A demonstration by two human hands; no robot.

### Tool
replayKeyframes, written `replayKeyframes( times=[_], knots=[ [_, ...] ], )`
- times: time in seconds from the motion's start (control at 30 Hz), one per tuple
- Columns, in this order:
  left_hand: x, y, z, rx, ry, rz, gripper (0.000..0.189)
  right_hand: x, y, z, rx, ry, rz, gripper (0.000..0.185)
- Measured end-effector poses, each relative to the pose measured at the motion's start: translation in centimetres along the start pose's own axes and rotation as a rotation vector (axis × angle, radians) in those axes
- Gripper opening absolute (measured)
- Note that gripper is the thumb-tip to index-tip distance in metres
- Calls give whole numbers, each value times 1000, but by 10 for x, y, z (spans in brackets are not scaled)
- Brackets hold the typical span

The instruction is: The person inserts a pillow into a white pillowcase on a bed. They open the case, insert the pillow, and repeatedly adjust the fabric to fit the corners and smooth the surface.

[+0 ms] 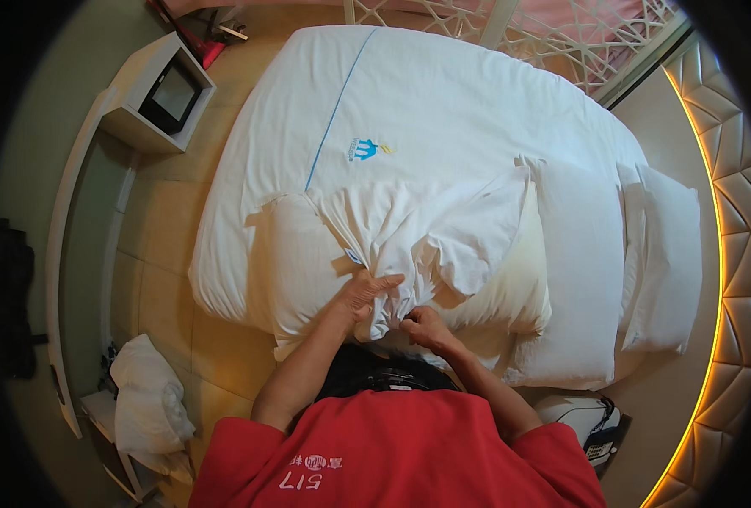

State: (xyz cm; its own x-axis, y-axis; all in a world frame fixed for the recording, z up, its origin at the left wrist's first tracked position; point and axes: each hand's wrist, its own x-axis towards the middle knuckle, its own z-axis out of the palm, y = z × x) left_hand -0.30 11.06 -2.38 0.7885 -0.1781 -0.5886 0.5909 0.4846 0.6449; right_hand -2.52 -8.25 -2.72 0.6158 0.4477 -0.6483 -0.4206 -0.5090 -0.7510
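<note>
A plump cream pillow lies across the near side of the bed, right in front of my body. White fabric, apparently a pillowcase, is gathered in loose folds over its middle, with a small tag at one seam. My left hand clasps the bunched fabric, thumb pointing right across the folds. Just to the right and slightly nearer to me, my right hand has its fingers curled around the same fabric. The folds hide part of the pillow and the fingertips of both hands.
A white duvet with a blue stripe covers the bed. White pillows lie at the right, by the padded headboard. A telephone sits on the bedside surface; bundled white bedding is at lower left. A wall shelf juts out at upper left.
</note>
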Motion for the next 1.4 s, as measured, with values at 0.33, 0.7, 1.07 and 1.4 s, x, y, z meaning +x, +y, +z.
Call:
replayKeyframes(
  times=[0.33, 0.7, 1.07, 1.4],
  knots=[
    [-15, 22, 14, -282, 82, -48, 37, -8, -29, -15, 417, 437, -182, 23],
    [6, -8, -19, -298, 24, -23, 39, 21, -24, -10, 362, 313, -149, 19],
    [2, 1, -6, -260, -87, -128, 40, 1, -7, 6, -241, 86, -275, 25],
    [3, -7, -28, -305, 21, -186, 36, -23, -22, 16, 204, 51, -188, 19]
  ],
)
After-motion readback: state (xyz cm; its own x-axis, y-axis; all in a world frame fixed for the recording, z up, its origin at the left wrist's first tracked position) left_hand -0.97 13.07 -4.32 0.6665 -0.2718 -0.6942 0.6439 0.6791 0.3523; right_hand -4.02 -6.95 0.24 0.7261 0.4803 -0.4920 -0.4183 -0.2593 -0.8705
